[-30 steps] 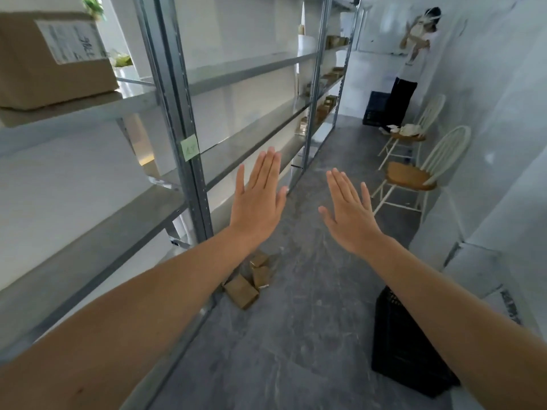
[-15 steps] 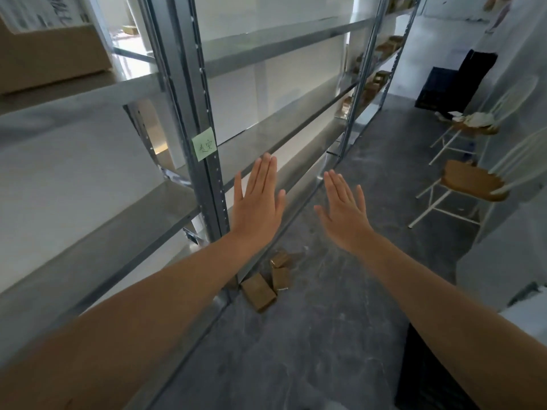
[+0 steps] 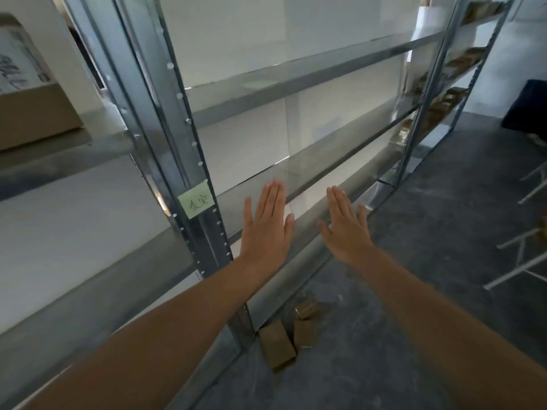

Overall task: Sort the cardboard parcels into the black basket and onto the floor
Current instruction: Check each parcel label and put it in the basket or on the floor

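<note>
- Head view has swung left toward the metal shelving [image 3: 192, 149] over the last second – the black basket that sat lower right has dropped out of frame, so I can't say where it is now.
- Left hand [image 3: 265, 229] and right hand [image 3: 346, 229] are held out flat mid-frame, same as before. Fingers [image 3: 273, 199] are straight and pressed together, thumbs out, holding nothing.
- Three small cardboard parcels [image 3: 276, 347] lie on the floor [image 3: 414, 291] bottom centre, just beside the shelf post. A bigger box [image 3: 32, 119] sits upper left, and there are more parcels [image 3: 444, 102] on the far shelves upper right.
- My guess is nothing's grabbed yet – the next pick is coming.
- For room, there's open floor centre-right. Watch the shelf lip [image 3: 355, 152] near the fingertips and the white chair legs [image 3: 527, 255] at the right edge.
</note>
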`<state>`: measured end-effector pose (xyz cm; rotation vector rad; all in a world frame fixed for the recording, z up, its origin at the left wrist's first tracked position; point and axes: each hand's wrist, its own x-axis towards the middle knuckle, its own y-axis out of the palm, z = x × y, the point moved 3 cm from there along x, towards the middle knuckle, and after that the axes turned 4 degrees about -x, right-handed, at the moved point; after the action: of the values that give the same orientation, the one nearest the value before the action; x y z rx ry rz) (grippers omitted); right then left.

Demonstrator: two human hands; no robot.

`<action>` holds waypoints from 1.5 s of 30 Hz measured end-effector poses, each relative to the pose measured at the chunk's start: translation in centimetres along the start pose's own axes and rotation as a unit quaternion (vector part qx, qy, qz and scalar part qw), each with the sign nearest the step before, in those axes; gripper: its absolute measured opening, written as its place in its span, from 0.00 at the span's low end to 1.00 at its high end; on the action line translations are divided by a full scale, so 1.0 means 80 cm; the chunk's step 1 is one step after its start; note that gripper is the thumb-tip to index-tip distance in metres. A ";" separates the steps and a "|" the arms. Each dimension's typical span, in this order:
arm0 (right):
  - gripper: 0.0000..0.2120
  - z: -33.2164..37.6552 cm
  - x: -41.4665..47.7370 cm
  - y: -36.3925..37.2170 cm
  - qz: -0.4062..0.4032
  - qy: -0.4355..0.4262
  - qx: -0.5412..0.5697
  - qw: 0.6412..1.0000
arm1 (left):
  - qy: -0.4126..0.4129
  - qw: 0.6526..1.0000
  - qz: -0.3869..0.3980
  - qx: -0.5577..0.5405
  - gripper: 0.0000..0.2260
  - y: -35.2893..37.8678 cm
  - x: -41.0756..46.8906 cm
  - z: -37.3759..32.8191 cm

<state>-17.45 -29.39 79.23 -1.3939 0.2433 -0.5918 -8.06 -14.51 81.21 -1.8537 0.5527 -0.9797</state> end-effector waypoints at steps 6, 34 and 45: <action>0.33 -0.038 0.029 0.014 0.001 -0.023 -0.006 1.000 | 0.006 1.000 -0.005 0.019 0.27 0.056 0.053 -0.025; 0.34 -0.215 0.249 0.110 0.094 0.025 0.058 0.994 | -0.029 0.995 0.098 0.024 0.27 0.305 0.235 -0.037; 0.33 -0.215 0.276 0.236 0.168 -0.030 0.113 0.979 | -0.102 0.987 0.122 0.030 0.28 0.381 0.207 0.004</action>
<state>-2.93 -54.42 61.85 -1.1171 0.3442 -0.2875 2.80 -40.22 60.64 -1.7600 0.6020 -0.6305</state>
